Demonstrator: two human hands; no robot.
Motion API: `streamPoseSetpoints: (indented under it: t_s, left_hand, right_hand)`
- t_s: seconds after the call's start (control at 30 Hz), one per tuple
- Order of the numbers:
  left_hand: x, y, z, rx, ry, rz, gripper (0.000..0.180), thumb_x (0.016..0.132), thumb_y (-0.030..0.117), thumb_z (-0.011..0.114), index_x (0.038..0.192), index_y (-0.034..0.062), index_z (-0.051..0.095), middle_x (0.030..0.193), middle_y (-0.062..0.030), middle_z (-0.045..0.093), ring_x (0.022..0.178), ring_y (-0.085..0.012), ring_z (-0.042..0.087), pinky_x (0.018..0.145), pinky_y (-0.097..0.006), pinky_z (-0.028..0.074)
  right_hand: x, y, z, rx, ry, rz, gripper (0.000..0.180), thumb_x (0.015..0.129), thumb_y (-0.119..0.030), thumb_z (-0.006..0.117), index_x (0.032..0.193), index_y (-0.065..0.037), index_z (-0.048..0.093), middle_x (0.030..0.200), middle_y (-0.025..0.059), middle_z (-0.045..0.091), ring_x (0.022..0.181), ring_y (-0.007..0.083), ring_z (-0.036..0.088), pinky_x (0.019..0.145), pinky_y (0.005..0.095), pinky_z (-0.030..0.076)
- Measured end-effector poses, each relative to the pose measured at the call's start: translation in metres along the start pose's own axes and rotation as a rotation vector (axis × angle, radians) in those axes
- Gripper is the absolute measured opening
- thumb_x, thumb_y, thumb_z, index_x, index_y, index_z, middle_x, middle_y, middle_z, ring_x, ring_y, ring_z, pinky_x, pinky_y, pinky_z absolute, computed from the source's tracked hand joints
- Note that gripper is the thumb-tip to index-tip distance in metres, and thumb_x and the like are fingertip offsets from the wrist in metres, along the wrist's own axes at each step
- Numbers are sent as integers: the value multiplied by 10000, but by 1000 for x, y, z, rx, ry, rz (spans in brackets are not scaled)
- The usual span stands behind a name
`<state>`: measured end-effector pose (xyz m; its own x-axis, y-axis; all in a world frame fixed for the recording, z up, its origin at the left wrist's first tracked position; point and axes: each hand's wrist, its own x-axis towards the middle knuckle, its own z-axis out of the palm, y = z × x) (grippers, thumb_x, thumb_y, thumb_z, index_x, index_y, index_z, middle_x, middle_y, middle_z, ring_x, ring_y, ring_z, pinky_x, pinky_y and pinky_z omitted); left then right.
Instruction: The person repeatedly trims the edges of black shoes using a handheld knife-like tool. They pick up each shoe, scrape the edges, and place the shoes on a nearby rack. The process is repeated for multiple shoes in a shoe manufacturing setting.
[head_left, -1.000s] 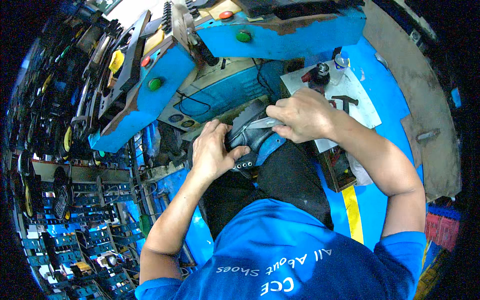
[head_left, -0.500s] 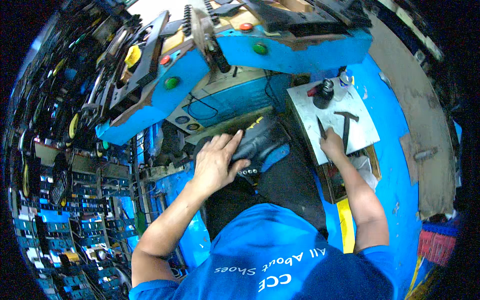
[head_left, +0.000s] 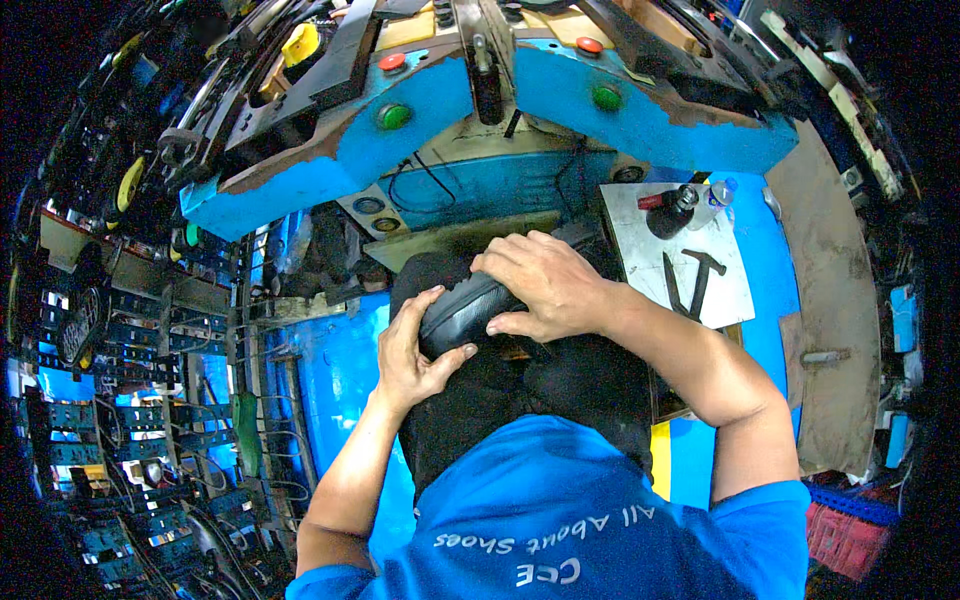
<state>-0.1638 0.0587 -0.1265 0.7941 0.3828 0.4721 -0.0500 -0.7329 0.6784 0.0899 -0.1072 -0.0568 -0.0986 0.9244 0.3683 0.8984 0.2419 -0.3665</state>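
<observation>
Blue machine (head_left: 330,150) beyond, black shoe (head_left: 465,313) slanting away rightward, left grip (head_left: 408,358) and right grip (head_left: 550,288) clasping it

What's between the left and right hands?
A black, rounded, leather-look shoe, gripped from both sides: the left hand at one end, the right hand over the other. Shows in the head view.

Blue machine (head_left: 665,125), red crate (head_left: 848,540)
</observation>
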Motion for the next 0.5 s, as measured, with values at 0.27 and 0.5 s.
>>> streamPoseSetpoints:
  t_s: [0.27, 0.5]
  left_hand:
    - [85, 65, -65, -94, 145, -121, 1153, 752, 367, 1074, 1685, 42, 478, 1458, -222, 743, 1354, -332, 732, 1121, -461, 595]
    - [64, 46, -12, -875, -285, -368, 1403, 561, 407, 1124, 1706, -21, 434, 1663, -174, 575, 1523, -355, 572, 1287, -496, 450]
  right_hand:
    - [37, 16, -47, 385, 26, 206, 848, 877, -552, 953, 1446, 7, 665, 1335, 181, 777, 1274, 312, 746, 1084, 448, 574]
    - [-5, 7, -21, 786, 589, 245, 612, 1065, -422, 816, 1464, 21, 678, 1327, 151, 773, 1234, 305, 725, 1139, 447, 552]
